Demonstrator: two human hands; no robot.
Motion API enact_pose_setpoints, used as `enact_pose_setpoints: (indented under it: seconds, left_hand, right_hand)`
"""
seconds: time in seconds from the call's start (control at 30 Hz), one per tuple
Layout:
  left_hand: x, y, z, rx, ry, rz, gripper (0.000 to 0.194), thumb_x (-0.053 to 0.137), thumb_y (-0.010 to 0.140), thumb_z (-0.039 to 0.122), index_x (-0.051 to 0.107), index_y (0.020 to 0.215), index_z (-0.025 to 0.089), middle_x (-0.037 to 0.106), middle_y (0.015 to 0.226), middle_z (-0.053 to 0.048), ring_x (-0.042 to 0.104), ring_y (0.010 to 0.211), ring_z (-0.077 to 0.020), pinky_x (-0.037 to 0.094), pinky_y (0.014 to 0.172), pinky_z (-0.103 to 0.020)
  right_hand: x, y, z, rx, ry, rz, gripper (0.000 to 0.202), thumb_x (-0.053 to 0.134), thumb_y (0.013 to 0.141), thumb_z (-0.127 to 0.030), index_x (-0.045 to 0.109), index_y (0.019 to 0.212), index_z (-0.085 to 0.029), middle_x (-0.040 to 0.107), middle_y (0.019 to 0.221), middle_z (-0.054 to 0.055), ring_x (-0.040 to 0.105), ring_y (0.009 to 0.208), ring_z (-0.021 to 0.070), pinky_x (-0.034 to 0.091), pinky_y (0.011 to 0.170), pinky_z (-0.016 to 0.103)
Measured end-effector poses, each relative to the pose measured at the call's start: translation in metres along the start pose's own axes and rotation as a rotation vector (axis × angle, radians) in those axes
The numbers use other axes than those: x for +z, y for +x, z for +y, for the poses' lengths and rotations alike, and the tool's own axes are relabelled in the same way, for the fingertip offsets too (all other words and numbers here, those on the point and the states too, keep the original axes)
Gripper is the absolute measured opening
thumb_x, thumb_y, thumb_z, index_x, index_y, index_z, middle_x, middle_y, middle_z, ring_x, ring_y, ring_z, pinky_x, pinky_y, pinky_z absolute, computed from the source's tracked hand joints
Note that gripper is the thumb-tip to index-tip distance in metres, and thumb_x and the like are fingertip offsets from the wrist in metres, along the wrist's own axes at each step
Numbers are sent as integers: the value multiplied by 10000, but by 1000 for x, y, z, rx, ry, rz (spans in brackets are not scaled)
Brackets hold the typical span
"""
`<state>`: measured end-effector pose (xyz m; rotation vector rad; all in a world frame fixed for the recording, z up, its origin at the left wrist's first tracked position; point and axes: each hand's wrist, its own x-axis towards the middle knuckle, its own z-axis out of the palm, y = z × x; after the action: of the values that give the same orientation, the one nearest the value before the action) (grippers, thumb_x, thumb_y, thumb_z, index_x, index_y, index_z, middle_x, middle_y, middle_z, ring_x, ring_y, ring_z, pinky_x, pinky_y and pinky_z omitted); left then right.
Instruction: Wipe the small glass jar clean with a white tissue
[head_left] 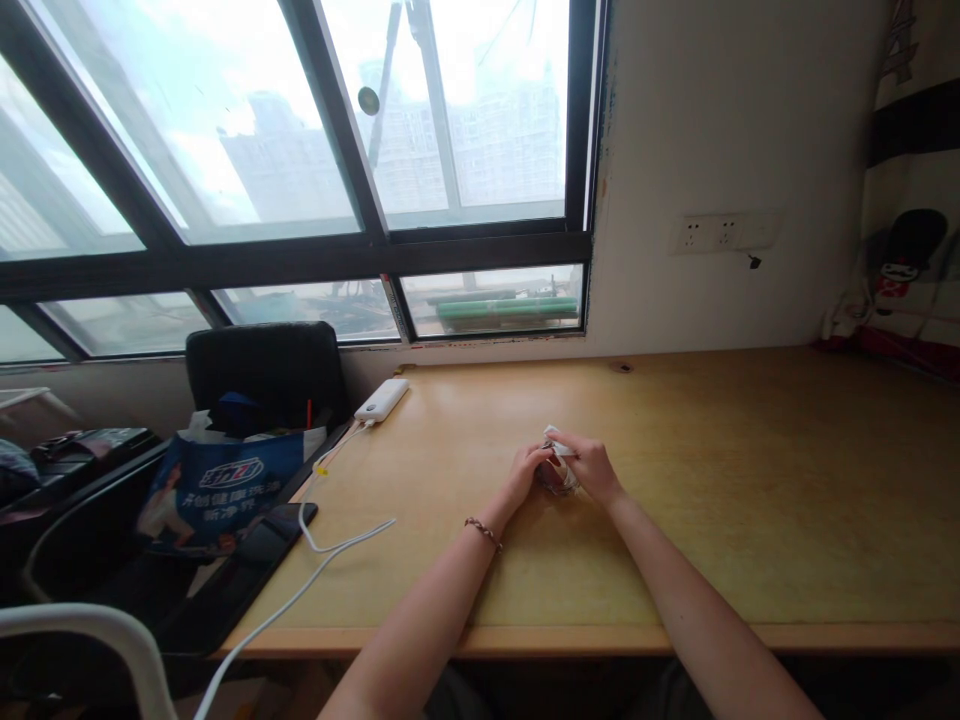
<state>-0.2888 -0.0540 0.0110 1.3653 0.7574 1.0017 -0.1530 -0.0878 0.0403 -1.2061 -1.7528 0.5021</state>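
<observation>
My left hand (527,474) is closed, its fingers bent round the upper left side of a small see-through, shiny object (556,478) with a brownish tint. Its exact kind is too small to make out. From the other side, my right hand (594,466) is closed on a piece of white tissue or cloth (559,441), which touches the object's top. Both hands meet just above the middle of the wooden table (750,500). Fingers hide much of the object. A braided bracelet (484,533) circles my left wrist.
A white power bank (382,400) lies at the table's left edge, with a white cable (337,548) looping toward me. Beyond that edge stand a black chair (262,360) and a blue bag (225,490). A window and a wall with sockets (726,233) bound the back.
</observation>
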Motion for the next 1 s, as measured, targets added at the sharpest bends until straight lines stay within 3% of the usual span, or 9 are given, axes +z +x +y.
enact_pose_setpoints:
  seconds: [0.2,0.33,0.43,0.57,0.77,1.0]
  left_hand:
    - [-2,2,-6,-53,-17,13,483,453,681,562,607,621,108,584,522,-45,519,486,-135,390,524,-242]
    - [0,-1,0,-51,-104,30,617,325,713,637,629,747,101,629,668,-77,567,599,-155,410,550,-245]
    - [5,-3,9,-30,-50,-65,518,460,697,561,616,892,107,637,853,-96,582,765,-189,423,577,-235]
    - [12,-3,13,-22,0,-109,472,654,598,390,567,974,117,623,927,-96,586,793,-199,444,588,-236]
    - [5,0,5,-65,-34,19,364,579,668,381,578,904,103,641,847,-96,610,640,-170,467,567,-260]
    - [2,1,1,-91,-2,75,331,551,668,378,587,819,86,650,748,-90,586,506,-140,452,479,-231]
  right_hand:
    - [4,1,1,33,12,42,249,498,735,-248,643,936,-229,671,857,8,605,749,173,424,675,224]
    - [5,1,11,180,-100,257,255,455,757,-291,646,898,-196,673,813,43,594,696,169,405,634,222]
    - [3,2,22,257,-214,352,304,386,790,-314,649,755,-166,659,675,61,564,591,155,372,573,217]
    - [3,2,28,281,-301,323,358,334,810,-322,625,678,-158,636,615,72,535,543,143,335,531,212]
    - [10,3,29,260,-252,252,383,322,806,-369,606,654,-163,620,596,69,511,532,138,319,520,213]
    - [13,7,36,399,-129,172,282,455,702,-370,614,641,-144,595,565,16,483,524,119,291,468,194]
